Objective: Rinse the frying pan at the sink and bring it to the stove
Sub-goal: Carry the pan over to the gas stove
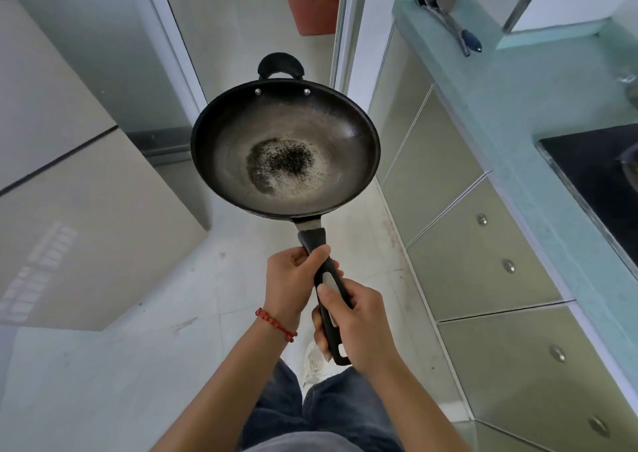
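Both hands grip the long handle (326, 286) of the frying pan (285, 147), left hand (293, 284) ahead of right hand (352, 324), holding it level over the floor beside the counter (511, 113); rigid and probably front-heavy, it suits this two-handed hold.

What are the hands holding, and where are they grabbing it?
Both hands hold the frying pan by its long black handle. The left hand has its grip nearer the bowl, and the right hand grips nearer the handle's end.
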Demonstrator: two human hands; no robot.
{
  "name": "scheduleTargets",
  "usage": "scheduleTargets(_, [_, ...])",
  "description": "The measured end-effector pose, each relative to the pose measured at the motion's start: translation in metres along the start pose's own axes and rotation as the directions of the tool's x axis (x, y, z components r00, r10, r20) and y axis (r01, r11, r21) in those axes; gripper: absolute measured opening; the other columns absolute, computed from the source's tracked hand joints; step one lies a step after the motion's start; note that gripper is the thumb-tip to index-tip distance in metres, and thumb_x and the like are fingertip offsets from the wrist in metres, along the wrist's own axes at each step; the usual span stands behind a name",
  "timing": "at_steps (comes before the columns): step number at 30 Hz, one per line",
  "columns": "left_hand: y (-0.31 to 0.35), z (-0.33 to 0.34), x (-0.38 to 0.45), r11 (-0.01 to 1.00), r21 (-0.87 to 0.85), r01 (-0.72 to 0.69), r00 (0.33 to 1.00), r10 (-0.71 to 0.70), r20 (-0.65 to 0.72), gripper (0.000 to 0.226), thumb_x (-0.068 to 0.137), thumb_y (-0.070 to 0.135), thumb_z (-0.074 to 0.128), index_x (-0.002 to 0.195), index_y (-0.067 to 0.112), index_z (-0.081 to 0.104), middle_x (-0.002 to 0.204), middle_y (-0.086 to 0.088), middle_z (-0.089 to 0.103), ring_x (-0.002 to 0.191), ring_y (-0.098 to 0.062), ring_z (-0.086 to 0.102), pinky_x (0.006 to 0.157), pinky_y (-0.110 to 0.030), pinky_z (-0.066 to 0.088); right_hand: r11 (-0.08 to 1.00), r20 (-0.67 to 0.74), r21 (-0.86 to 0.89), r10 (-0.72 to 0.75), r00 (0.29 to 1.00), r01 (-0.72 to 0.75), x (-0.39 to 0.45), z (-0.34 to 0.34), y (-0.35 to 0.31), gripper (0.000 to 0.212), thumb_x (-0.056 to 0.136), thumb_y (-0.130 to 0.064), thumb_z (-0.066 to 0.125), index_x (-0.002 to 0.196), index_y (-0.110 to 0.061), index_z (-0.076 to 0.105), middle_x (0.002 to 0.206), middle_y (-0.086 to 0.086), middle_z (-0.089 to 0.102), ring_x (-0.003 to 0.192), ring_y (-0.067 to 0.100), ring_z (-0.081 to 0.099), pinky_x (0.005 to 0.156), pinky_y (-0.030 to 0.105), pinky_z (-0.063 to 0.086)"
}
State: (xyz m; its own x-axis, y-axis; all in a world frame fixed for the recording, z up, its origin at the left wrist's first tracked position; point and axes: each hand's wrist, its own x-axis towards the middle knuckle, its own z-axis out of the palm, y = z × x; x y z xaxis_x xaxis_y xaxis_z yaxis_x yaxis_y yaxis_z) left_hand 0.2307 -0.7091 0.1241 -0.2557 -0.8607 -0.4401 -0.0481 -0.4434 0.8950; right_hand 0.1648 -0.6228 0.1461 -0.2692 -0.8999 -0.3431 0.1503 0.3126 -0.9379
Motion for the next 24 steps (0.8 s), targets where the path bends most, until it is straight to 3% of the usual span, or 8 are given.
scheduleTargets(7, [0.03, 0.031, 0.071, 0.999, 0.046, -0.013, 0.996, 0.009, 0.085, 0.029, 0.081, 0.016, 0.062, 0.053, 0.013, 0.067, 0.055, -0.004, 0.071, 0.053, -0.018, 0.068, 0.052, -0.022, 0.055, 1.0, -0.081, 0.021, 0.015, 0.997, -0.014, 0.068, -0.023, -0.027, 0.031, 0.093, -0.02, 0.05, 0.062, -0.018, 0.054, 0.048, 0.002, 0.057, 0.033, 0.02, 0.048, 0.035, 0.021, 0.041])
scheduleTargets(15, [0.083, 0.055, 0.181, 0.987, 0.151, -0.058, 0.968, 0.018, 0.252, 0.027, 0.082, 0.015, 0.06, 0.057, 0.006, 0.068, 0.054, -0.003, 0.07, 0.054, -0.018, 0.067, 0.054, -0.022, 0.054, 0.997, -0.26, 0.077, 0.022, 0.965, -0.002, 0.169, -0.025, -0.065, 0.032, 0.093, -0.023, 0.05, 0.062, -0.016, 0.055, 0.048, 0.001, 0.059, 0.034, 0.017, 0.049, 0.036, 0.02, 0.042])
scheduleTargets(24, [0.144, 0.102, 0.276, 0.957, 0.25, -0.145, 0.885, 0.012, 0.465, 0.025, 0.08, 0.016, 0.06, 0.062, 0.0, 0.068, 0.055, -0.006, 0.07, 0.053, -0.017, 0.067, 0.051, -0.02, 0.052, 0.975, -0.475, 0.202, 0.01, 0.88, 0.098, 0.257, -0.039, -0.112, 0.04, 0.094, -0.02, 0.046, 0.055, -0.017, 0.05, 0.049, 0.01, 0.056, 0.031, 0.02, 0.045, 0.035, 0.02, 0.039])
